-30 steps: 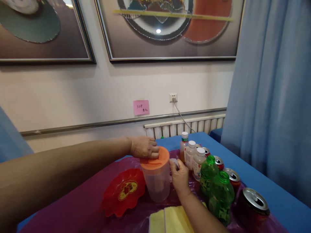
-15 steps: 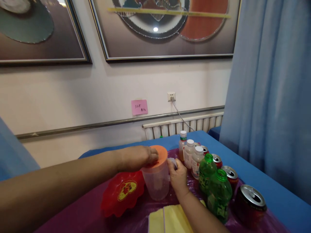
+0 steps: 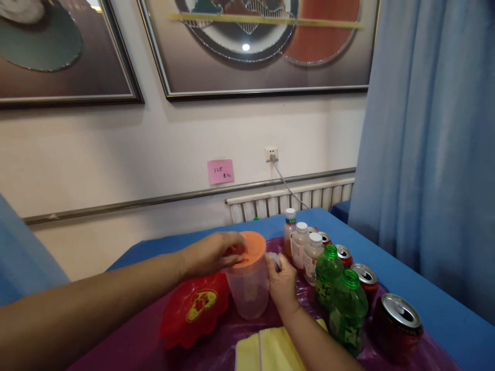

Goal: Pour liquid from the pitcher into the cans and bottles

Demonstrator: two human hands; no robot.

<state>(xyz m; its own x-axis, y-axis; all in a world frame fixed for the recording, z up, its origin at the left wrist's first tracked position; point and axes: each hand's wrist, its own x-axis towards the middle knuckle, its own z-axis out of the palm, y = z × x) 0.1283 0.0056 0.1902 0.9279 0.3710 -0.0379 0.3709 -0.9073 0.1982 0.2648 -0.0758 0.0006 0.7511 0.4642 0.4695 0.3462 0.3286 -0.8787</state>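
A clear plastic pitcher (image 3: 249, 296) with an orange lid (image 3: 256, 246) stands upright on the purple sheet. My right hand (image 3: 284, 283) is closed round the handle on its right side. From the left, my left hand (image 3: 221, 251) reaches over to the lid, its fingers curled and the thumb bent at the lid's left part; the fingertips are partly hidden. A red scalloped plate (image 3: 174, 324) with a yellow emblem lies left of the pitcher, partly under my left forearm. Folded yellow cloth (image 3: 266, 350) lies in front of the pitcher, partly covered by my right forearm.
Right of my right hand stand several white-capped bottles (image 3: 311, 257), two uncapped green bottles (image 3: 350, 304) and several opened cans (image 3: 398, 330). The purple sheet (image 3: 127, 342) covers part of the blue table (image 3: 436, 304). Behind are a radiator (image 3: 263, 208) and a wall socket (image 3: 271, 154).
My left hand has shifted slightly left on the lid, and its fingers, flatter before, are now curled with the thumb showing. My right hand keeps its hold on the handle.
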